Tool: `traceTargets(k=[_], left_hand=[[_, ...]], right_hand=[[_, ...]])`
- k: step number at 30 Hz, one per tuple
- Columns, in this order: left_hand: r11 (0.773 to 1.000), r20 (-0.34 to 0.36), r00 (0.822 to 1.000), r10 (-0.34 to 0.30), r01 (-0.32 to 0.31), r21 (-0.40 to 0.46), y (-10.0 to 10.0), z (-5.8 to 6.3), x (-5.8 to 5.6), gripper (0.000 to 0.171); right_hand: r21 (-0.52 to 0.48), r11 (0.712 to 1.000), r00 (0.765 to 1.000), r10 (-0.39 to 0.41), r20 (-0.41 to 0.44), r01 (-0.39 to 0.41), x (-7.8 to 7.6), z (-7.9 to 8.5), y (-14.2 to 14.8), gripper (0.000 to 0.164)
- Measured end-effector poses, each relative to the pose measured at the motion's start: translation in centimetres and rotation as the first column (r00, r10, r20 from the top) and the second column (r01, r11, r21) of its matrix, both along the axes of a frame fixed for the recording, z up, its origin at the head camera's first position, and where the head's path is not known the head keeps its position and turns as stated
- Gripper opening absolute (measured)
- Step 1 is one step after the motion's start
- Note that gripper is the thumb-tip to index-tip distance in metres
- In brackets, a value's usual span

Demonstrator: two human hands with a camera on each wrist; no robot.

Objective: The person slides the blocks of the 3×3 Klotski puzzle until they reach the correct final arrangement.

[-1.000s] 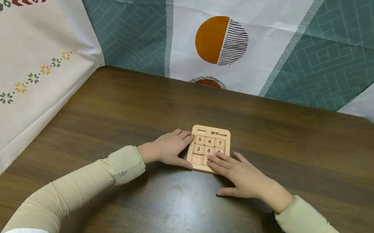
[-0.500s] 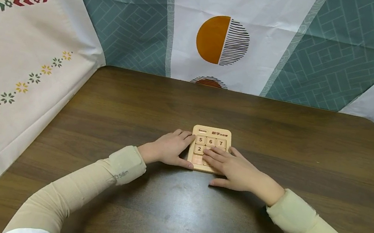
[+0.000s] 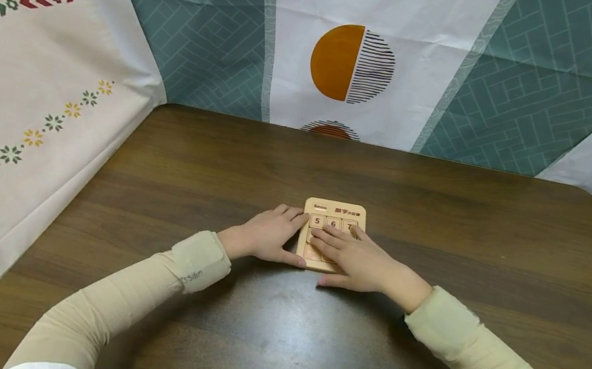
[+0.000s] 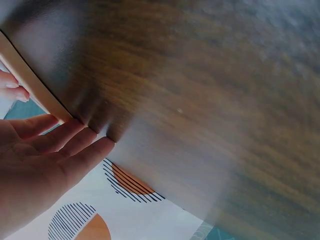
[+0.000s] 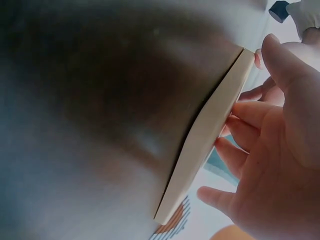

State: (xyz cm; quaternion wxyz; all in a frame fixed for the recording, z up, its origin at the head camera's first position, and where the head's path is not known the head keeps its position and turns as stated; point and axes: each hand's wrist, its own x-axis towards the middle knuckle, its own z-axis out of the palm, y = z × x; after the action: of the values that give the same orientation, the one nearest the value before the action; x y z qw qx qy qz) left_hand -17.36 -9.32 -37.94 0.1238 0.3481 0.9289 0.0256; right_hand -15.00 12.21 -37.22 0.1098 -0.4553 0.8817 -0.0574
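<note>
A pale wooden number sliding puzzle (image 3: 336,207) lies flat on the dark table. My left hand (image 3: 267,233) rests against its left edge, fingers on the side and thumb at the near left corner. My right hand (image 3: 361,264) lies over the number tiles, its fairly straight fingertips touching the middle of the board and its thumb off the near edge. Tiles 5, 6 and 7 show in the top row; the right hand covers most of the lower tiles. In the right wrist view the puzzle's pale side (image 5: 205,135) runs along the fingertips.
The brown wooden table (image 3: 270,337) spreads around the puzzle on every side. A patterned cloth (image 3: 351,63) hangs behind its far edge, and a pale cloth with flower motifs (image 3: 33,101) hangs on the left.
My right hand has slid left and slightly away across the tiles, from the board's lower right toward its left column. The left hand and the board stay in place.
</note>
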Motion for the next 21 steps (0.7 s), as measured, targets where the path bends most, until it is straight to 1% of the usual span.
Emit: traceTargets(k=[8, 15, 21], left_hand=[[1.000, 0.007, 1.000, 0.001, -0.001, -0.005, 0.1, 0.1, 0.1, 0.094], [1.000, 0.010, 1.000, -0.002, 0.002, 0.000, 0.0, 0.1, 0.0, 0.094], [1.000, 0.002, 1.000, -0.003, 0.003, 0.005, 0.1, -0.1, 0.0, 0.094]], right_hand=[[0.022, 1.000, 1.000, 0.016, 0.019, -0.016, 0.4, 0.1, 0.1, 0.079], [0.013, 0.999, 0.999, 0.040, 0.024, -0.040, 1.2, 0.2, 0.2, 0.079], [0.016, 0.999, 0.999, 0.040, 0.028, -0.040, 1.9, 0.3, 0.3, 0.079]])
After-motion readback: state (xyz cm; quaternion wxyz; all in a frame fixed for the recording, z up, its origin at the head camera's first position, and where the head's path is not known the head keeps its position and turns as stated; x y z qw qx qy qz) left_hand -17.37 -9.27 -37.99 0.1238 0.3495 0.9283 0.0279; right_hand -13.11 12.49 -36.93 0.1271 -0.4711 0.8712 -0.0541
